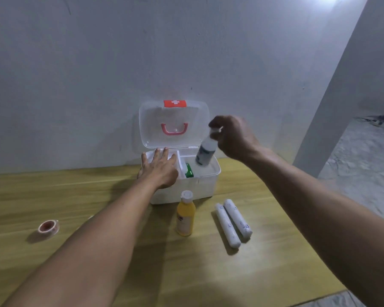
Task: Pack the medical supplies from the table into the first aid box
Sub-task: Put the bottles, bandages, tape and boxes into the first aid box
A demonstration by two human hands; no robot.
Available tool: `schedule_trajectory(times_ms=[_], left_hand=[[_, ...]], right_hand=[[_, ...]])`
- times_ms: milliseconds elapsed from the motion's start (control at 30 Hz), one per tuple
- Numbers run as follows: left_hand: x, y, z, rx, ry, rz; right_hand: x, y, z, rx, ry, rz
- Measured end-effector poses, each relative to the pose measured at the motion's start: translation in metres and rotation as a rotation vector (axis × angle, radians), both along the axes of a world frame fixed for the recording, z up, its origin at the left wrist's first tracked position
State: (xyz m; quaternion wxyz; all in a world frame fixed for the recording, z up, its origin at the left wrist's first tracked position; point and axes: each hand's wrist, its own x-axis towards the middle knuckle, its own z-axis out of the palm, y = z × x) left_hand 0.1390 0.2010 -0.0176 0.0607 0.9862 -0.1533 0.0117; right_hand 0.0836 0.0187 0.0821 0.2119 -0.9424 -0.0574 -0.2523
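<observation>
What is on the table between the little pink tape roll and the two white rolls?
In the head view, the yellow plastic bottle with a white cap stands between the tape roll and the white bandage rolls; the person's left forearm crosses there too.

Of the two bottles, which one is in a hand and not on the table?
The white bottle: the right hand holds it by the top, tilted over the box. The yellow bottle stands on the table, untouched.

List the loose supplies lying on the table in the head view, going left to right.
Tape roll → yellow bottle → two white gauze rolls lying side by side. The white bottle is left out: the right hand holds it over the first aid box.
</observation>
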Motion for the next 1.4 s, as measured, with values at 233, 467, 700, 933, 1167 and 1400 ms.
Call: schedule_trajectory(times_ms=[233,467,700,933,1167,1400], left_hand=[[-0.001,0.0,0.001,0.004,-0.018,-0.003],[-0.002,0.001,0.003,0.011,-0.014,-0.007],[0.002,0.001,0.001,0.035,-0.008,-0.006],[0.002,0.0,0.001,0.042,-0.004,-0.008],[0.0,0.0,0.002,0.035,-0.002,-0.004],[0.002,0.0,-0.001,0.037,-0.002,0.006]], right_hand=[[0.006,0.031,-0.053,-0.05,0.208,0.159],[0.008,0.036,-0.054,0.042,0.274,0.191],[-0.003,0.0,-0.042,0.043,0.25,0.038],[-0.029,-0.015,-0.07,-0.201,0.635,-0.191],[-0.048,0.001,-0.083,-0.297,0.548,-0.189],[-0.071,0.041,-0.039,-0.09,0.595,0.379]])
